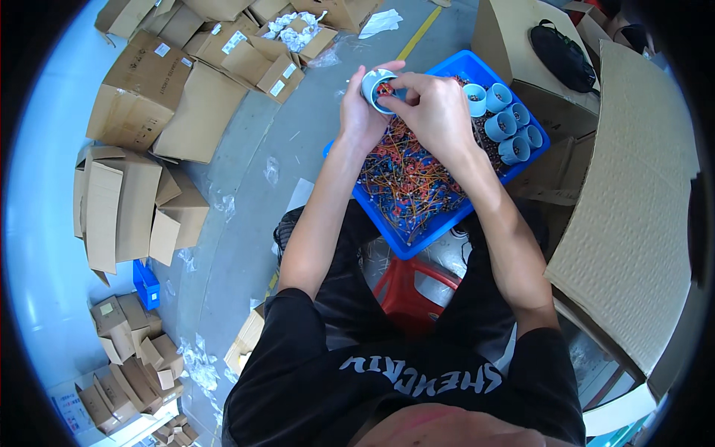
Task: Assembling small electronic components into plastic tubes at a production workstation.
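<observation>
My left hand (359, 112) is wrapped round a light blue cup (370, 83), its open mouth tilted toward me. Inside the cup shows a small red and orange part (385, 89). My right hand (438, 108) reaches over from the right, thumb and fingers closed together at the cup's mouth. What its fingertips pinch is too small to make out. Below both hands, a blue plastic tray (406, 249) holds a heap of thin orange wires with red and dark small parts (417, 186). Several more light blue cups (500, 127) stand in the tray's right side, with small dark parts in them.
A red plastic stool (417, 294) shows between my legs, under the tray's near edge. Cardboard boxes (141, 82) line the left side, with a small blue bin (146, 284) among them. Large cardboard (633, 201) rises close on the right. A black pouch (564, 56) lies on a box.
</observation>
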Demonstrator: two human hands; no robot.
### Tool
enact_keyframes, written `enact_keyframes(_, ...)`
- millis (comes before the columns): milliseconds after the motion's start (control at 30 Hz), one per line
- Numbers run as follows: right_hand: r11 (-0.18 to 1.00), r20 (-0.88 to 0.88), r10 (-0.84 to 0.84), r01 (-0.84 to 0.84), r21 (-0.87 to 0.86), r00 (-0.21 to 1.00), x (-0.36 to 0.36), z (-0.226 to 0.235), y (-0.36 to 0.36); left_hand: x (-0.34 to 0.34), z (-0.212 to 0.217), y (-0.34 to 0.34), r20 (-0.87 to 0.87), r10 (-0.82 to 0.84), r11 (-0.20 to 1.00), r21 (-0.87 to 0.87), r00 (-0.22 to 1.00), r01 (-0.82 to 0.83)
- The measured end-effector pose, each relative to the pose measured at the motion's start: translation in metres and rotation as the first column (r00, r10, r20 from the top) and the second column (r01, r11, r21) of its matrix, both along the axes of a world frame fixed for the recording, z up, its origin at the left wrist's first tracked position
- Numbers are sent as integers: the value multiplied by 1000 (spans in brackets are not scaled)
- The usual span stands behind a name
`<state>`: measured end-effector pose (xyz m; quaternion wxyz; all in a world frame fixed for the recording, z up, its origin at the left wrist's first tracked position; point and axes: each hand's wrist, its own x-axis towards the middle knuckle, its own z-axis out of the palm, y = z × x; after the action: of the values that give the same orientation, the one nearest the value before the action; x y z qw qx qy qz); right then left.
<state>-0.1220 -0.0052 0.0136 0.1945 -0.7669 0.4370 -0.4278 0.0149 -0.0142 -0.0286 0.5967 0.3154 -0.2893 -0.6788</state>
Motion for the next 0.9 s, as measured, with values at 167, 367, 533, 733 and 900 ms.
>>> enact_keyframes(167,999,15,32,-33,35,999,3,3,3,12,-4,-2,-44,-28,1000,-9,999,28)
enact_keyframes(367,997,-94,38,-31,71,995,6,-2,2,15,-6,-4,4,-3,1000,26,1000,3)
enact_keyframes(533,1000,-7,30,-30,-8,1000,10,-7,2,15,-5,-3,-7,-18,1000,23,1000,18)
enact_keyframes(733,1000,58,10,-9,-27,998,11,-3,6,14,-1,-1,-82,-78,996,24,994,80)
enact_keyframes(900,1000,19,5,-4,-15,1000,6,-4,0,14,3,1,-70,-76,996,32,995,78)
